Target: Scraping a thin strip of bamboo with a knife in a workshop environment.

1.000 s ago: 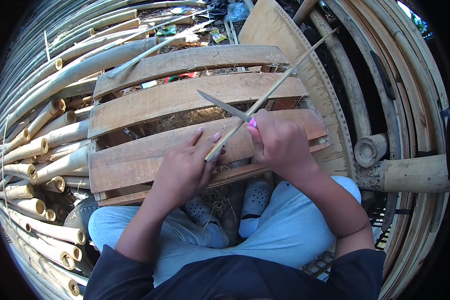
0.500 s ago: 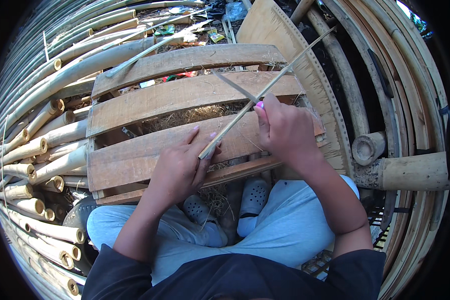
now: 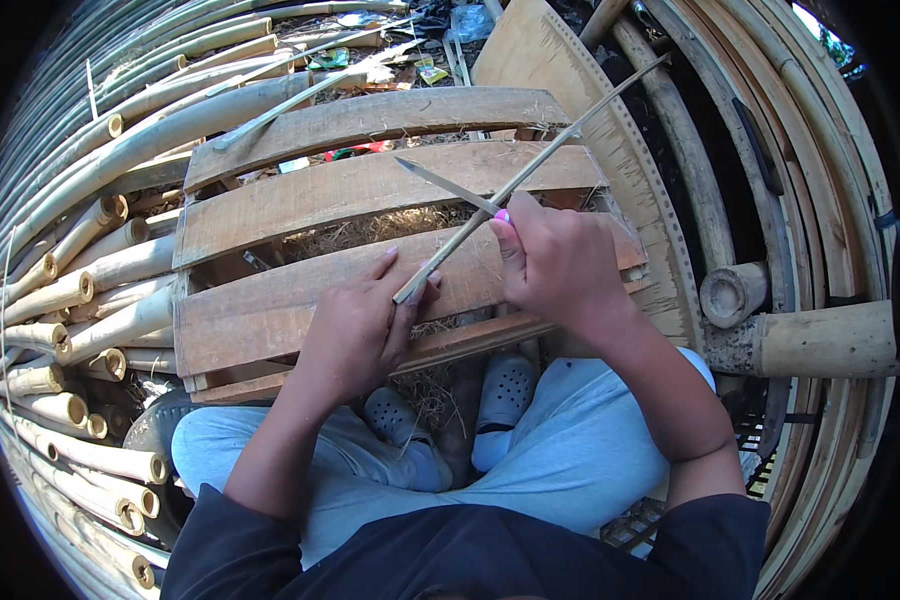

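A thin bamboo strip runs on a diagonal from near the middle of the scene up toward the far right, above a low bench of wooden planks. Its near end rests against the fingers of the left hand, which lies palm down on the nearest plank with the fingers loosely curled about the strip's tip. The right hand is clenched just to the right, its fist wrapped around the handle of a knife; the blade points far and left and crosses the strip right at the thumb. Under the bench, near the person, are two feet in grey perforated clogs and knees in pale blue trousers. To the left lie stacked bamboo poles with cut ends showing. To the right stand curved bamboo laths and two thick bamboo stumps.
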Demonstrator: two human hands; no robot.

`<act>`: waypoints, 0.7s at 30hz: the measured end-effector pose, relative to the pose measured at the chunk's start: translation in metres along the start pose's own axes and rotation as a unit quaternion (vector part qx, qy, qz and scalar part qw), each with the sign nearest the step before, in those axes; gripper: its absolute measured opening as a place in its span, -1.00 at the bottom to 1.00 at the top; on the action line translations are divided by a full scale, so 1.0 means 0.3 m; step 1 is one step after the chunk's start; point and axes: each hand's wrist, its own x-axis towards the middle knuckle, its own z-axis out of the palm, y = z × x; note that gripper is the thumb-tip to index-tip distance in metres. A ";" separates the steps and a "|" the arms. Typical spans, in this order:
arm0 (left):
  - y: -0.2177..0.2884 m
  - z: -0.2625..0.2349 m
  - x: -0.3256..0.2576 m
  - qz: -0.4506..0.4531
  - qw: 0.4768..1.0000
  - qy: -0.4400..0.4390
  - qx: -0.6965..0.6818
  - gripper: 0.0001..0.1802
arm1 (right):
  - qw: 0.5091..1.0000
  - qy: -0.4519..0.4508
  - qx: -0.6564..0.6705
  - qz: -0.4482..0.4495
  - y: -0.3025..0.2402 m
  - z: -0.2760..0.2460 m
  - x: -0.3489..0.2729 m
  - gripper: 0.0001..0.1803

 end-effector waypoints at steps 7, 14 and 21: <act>0.015 -0.007 -0.003 -0.002 1.000 -0.005 -0.002 -0.75 | 1.000 -0.024 -0.019 0.008 -0.006 -0.024 0.003 -0.72; 0.000 -0.015 0.004 -0.001 1.000 -0.017 -0.006 -0.68 | 0.997 0.013 -0.065 0.045 0.048 -0.004 0.031 -0.71; 0.009 -0.015 0.001 -0.008 1.000 -0.027 -0.005 -0.60 | 0.995 0.016 -0.090 0.048 0.075 -0.014 0.050 -0.70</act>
